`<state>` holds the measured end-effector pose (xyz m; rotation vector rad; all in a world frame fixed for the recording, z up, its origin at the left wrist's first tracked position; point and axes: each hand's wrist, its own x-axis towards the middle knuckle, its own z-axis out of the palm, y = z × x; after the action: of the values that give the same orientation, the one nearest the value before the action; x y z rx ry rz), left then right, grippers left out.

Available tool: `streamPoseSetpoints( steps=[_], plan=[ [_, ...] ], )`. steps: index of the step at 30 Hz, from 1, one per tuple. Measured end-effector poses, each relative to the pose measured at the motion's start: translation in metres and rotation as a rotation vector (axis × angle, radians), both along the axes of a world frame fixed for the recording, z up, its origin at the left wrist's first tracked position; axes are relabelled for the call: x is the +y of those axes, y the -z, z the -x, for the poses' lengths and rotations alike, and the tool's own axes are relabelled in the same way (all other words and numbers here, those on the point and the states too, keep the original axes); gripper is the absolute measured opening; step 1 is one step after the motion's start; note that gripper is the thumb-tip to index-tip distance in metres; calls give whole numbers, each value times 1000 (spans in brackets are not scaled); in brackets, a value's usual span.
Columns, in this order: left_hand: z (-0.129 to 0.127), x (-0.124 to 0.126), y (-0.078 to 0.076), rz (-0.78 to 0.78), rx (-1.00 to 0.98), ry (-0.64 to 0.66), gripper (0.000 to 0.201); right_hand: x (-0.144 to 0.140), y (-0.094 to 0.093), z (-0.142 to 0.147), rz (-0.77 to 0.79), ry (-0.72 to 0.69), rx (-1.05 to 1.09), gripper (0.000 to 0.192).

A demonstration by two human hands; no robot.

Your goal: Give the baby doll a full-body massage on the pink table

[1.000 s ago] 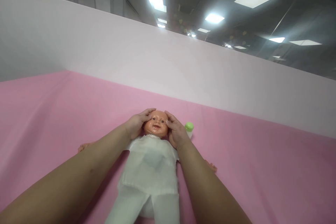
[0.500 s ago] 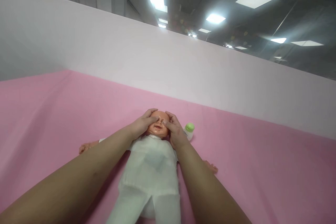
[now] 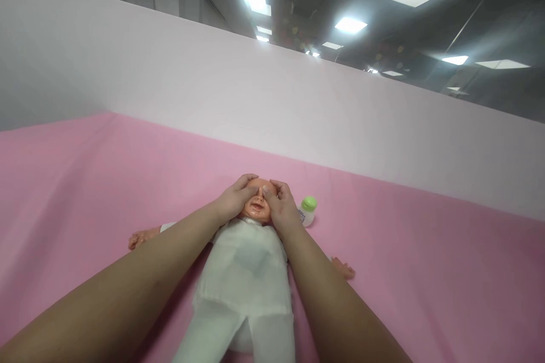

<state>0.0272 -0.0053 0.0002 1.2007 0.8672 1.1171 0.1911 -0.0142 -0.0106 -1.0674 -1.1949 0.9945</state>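
My left hand (image 3: 233, 202) and my right hand (image 3: 281, 209) both lay on the head of the doll (image 3: 249, 264), one on each side. The fingers were spread open and flat, and the thumbs met over the upper part of its face, near the eyes and the nose. Neither hand was closed around anything; they only pressed lightly on the face. The doll lay on its back on the pink cloth (image 3: 426, 272), in white clothes, with its head away from me and its small arms stretched out to both sides. Just beside its head, at my right hand, stood a little bottle with a green cap (image 3: 307, 210); nothing touched it.

As I judged it, I was in the middle of stroking or rubbing the face with my thumbs, from the centre outward. The next move called for a soft and even pressure, with both thumbs sliding at the same time, so that the head did not turn to one side. My right wrist also had to stay clear of the bottle, because it was very near.
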Motion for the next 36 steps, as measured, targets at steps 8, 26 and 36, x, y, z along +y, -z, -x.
streamPoseSetpoints(
  steps=[8, 26, 36],
  plan=[
    [1, -2, -4, 72, -125, 21, 53, 0, 3, 1, 16, -83, 176, 56],
    [15, -9, -14, 272, -370, 124, 66, -8, -7, -12, 123, -349, 359, 67],
    [19, -3, -5, 248, -384, 144, 69, -8, -4, -19, 131, -419, 452, 67]
  ],
)
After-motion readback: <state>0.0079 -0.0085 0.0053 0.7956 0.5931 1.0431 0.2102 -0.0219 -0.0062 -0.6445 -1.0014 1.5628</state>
